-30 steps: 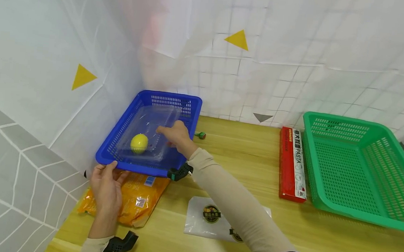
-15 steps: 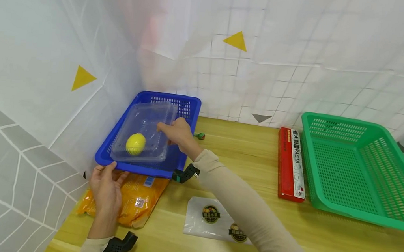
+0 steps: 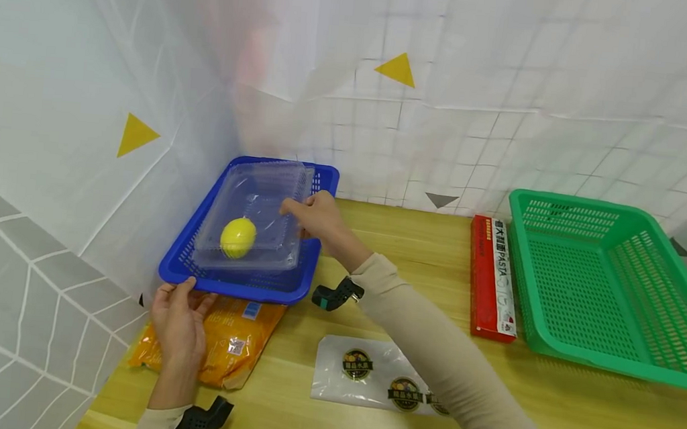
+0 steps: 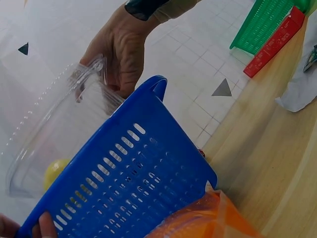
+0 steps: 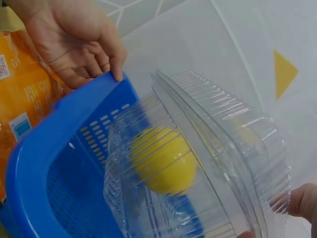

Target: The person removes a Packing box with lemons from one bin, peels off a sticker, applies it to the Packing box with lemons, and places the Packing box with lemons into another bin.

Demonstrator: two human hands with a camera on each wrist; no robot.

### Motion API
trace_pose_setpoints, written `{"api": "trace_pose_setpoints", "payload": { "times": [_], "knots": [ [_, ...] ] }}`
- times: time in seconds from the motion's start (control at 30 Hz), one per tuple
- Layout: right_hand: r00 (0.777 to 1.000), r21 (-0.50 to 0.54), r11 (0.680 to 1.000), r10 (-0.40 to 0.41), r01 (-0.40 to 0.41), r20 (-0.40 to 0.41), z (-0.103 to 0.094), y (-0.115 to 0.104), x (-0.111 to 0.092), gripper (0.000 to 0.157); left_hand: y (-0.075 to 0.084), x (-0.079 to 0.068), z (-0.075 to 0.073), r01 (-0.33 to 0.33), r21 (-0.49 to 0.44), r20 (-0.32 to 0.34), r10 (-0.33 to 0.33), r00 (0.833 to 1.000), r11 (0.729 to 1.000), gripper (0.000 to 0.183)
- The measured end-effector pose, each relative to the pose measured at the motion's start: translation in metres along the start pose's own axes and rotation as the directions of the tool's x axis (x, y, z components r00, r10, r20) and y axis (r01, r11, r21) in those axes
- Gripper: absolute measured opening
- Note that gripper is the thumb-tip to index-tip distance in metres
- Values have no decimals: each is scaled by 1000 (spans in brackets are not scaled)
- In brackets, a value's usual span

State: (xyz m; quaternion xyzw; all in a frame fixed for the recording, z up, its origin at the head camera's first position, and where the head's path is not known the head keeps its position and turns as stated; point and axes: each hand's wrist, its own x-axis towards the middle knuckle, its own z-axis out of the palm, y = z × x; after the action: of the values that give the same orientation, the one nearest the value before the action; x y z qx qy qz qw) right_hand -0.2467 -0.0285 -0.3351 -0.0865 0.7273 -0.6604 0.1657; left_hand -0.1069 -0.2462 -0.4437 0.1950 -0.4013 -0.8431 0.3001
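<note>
white sheeting rises behind a wooden table. so where's the clear plastic box?

– tilted, at the mouth of the blue basket, with a round yellow thing inside it. whether the box touches the basket, i can't tell.

– who's got it?

– right hand, thumb and fingers pinching its right-hand edge.

– and the left hand?

– apart from the other, gripping the basket's rim at the near left corner.

– anything close by?

– an orange packet, partly hidden by the basket's near edge. then a printed plastic bag flat on the wood, partly behind the right sleeve.

– further out?

– a red and white pasta box, just beside a green basket over on the right.
</note>
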Motion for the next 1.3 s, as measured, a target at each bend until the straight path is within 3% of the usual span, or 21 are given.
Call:
{"api": "trace_pose_setpoints", "payload": {
  "times": [0.23, 0.6, 0.9, 1.3],
  "knots": [
    [1000, 25, 999, -20, 20, 8, -20, -8, -7, 54, 1, 0, 1, 0, -9, 2, 0, 1000, 1000, 16],
    [999, 21, 999, 30, -29, -16, -45, -12, -17, 53, 2, 0, 0, -3, -1, 9, 3, 1000, 1000, 16],
    [1000, 46, 999, 25, -25, -5, -63, -20, -27, 35, 2, 2, 0, 1, 0, -3, -1, 1000, 1000, 17],
    [1000, 62, 998, -2, 3, -14, -81, -20, -40, 30, 3, 1, 0, 10, 5, 7, -11, 1000, 1000, 19]
  ]
}}
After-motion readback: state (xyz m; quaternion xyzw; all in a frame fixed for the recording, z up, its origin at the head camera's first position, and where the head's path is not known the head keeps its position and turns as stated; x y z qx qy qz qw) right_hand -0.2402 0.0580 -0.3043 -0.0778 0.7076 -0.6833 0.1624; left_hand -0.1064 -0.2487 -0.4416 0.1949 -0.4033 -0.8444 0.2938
